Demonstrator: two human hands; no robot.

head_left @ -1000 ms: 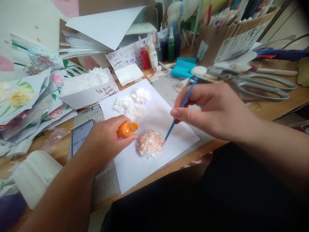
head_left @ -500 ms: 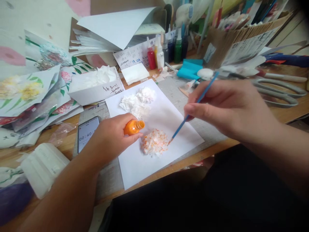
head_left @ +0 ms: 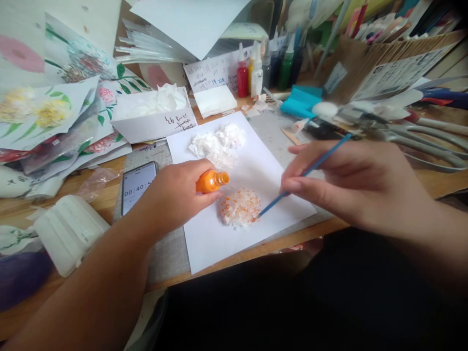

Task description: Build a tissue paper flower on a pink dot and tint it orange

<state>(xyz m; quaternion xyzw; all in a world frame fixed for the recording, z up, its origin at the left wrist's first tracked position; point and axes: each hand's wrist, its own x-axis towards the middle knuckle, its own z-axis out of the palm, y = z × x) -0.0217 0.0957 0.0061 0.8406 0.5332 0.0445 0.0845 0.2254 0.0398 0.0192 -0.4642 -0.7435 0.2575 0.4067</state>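
Observation:
My left hand is closed around a small uncapped bottle of orange paint, tilted with its mouth to the right. Between thumb and fingers my right hand pinches a thin blue paintbrush. The brush tip meets the right edge of a ruffled white paper flower, which is speckled with orange on its petal tips. That flower lies on a white sheet of paper. Farther up the same sheet sit several plain white paper flowers, partly behind my left hand.
A phone with a running timer lies left of the sheet. Behind stand a white box of paper pieces and paint bottles. Scissors and a cardboard box of tools are at right. Flower pictures pile up at left.
The view has shifted a little, so the desk appears slightly higher and further right. The brush slants lower and its tip is now at the flower's lower right edge. Both grips are unchanged.

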